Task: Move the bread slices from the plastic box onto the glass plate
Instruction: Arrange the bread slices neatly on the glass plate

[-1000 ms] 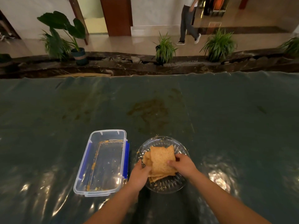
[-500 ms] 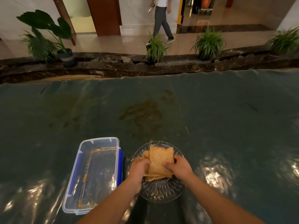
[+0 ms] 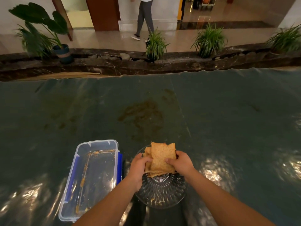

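Note:
A stack of toasted bread slices [image 3: 162,157] is held between both hands above the far half of the ribbed glass plate [image 3: 161,193]. My left hand [image 3: 140,167] grips the stack's left edge and my right hand [image 3: 180,162] grips its right edge. The slices look raised off the plate, tilted toward me. To the left stands the clear plastic box [image 3: 92,178] with blue clips. It holds only crumbs and smears.
The table wears a dark green plastic cover [image 3: 228,119] with a brown stain [image 3: 143,113] beyond the plate. Crumbs lie on the plate's near side. Past the table's far edge are potted plants [image 3: 154,44] and a person walking [image 3: 145,17].
Both hands have lifted the bread stack up and away from the plate's centre, baring its near half. The view has shifted slightly; the person in the background walked left.

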Demonstrator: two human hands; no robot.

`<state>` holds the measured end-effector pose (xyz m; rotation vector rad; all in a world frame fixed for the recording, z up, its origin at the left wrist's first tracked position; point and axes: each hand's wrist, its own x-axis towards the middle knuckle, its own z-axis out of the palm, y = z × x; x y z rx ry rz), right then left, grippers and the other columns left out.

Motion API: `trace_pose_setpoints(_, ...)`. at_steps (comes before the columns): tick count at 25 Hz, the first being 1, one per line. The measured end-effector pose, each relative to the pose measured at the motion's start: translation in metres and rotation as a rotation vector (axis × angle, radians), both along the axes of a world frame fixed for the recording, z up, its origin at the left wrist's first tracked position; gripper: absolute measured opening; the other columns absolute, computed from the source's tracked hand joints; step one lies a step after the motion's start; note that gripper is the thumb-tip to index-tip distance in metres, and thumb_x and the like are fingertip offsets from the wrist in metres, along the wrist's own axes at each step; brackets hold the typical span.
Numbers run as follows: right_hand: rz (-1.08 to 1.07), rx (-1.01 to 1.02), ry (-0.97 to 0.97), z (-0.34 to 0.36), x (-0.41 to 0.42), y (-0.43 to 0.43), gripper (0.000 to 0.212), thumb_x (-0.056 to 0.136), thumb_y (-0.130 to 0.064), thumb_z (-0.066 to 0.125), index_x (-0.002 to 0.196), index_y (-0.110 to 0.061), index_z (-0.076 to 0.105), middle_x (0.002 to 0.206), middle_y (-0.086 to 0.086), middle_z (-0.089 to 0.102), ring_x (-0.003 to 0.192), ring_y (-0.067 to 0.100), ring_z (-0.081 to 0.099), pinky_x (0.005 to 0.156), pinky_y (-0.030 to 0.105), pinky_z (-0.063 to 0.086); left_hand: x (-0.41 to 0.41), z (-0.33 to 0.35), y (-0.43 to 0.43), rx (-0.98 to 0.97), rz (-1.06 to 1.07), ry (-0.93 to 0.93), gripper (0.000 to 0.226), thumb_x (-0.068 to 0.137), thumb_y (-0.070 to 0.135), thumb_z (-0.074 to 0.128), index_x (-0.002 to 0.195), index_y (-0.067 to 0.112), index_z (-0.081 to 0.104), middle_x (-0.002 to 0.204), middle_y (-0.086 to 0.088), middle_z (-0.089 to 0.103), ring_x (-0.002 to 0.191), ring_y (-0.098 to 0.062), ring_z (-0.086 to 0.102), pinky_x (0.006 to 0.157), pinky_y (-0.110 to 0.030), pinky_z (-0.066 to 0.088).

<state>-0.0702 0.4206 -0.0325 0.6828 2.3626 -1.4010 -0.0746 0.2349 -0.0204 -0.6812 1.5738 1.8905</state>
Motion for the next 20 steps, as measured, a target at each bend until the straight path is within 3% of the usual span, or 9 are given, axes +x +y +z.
trace_pose_setpoints(3,-0.002,0.004,0.021,0.001,0.002,-0.001,0.045,0.077,-0.029,0.079,0.116,-0.012,0.063,0.102,0.000,0.070,0.092,0.020,0.068,0.082,0.044,0.059,0.004,0.002,-0.001,-0.029,-0.043,0.062,0.063,0.068,0.021,0.067,0.129,0.015,0.054,0.127,-0.013,0.063,0.114,-0.030,0.061,0.105,-0.057,0.044)
trace_pose_setpoints(5,-0.011,-0.002,0.032,0.003,0.003,-0.003,0.044,0.075,-0.027,0.081,0.114,-0.013,0.063,0.101,-0.001,0.070,0.093,0.019,0.067,0.081,0.044,0.060,0.007,0.003,-0.002,-0.049,-0.071,0.112,0.055,0.065,0.021,0.065,0.120,0.016,0.062,0.120,-0.011,0.068,0.113,-0.030,0.062,0.104,-0.058,0.045)
trace_pose_setpoints(10,-0.010,0.009,0.064,0.007,0.008,-0.003,0.046,0.071,-0.023,0.084,0.110,-0.018,0.060,0.102,-0.004,0.068,0.095,0.019,0.065,0.079,0.041,0.059,0.013,-0.003,-0.005,-0.065,0.040,0.116,0.075,0.080,0.007,0.065,0.148,0.021,0.035,0.135,-0.006,0.058,0.124,-0.028,0.055,0.110,-0.057,0.039)
trace_pose_setpoints(15,-0.007,-0.031,0.137,0.006,0.018,-0.002,0.050,0.071,-0.018,0.083,0.113,-0.022,0.057,0.101,-0.010,0.067,0.095,0.015,0.066,0.076,0.036,0.058,0.016,-0.003,-0.005,-0.046,0.066,0.164,0.075,0.079,0.005,0.068,0.145,0.026,0.039,0.131,0.000,0.056,0.119,-0.022,0.055,0.108,-0.055,0.042)
trace_pose_setpoints(20,-0.029,-0.163,0.119,0.001,0.027,0.005,0.054,0.071,-0.012,0.083,0.117,-0.021,0.055,0.108,-0.003,0.068,0.100,0.018,0.066,0.084,0.041,0.059,0.021,0.000,0.000,-0.068,0.052,0.235,0.075,0.075,-0.003,0.074,0.132,0.037,0.046,0.120,0.010,0.058,0.108,-0.011,0.059,0.077,-0.033,0.053)
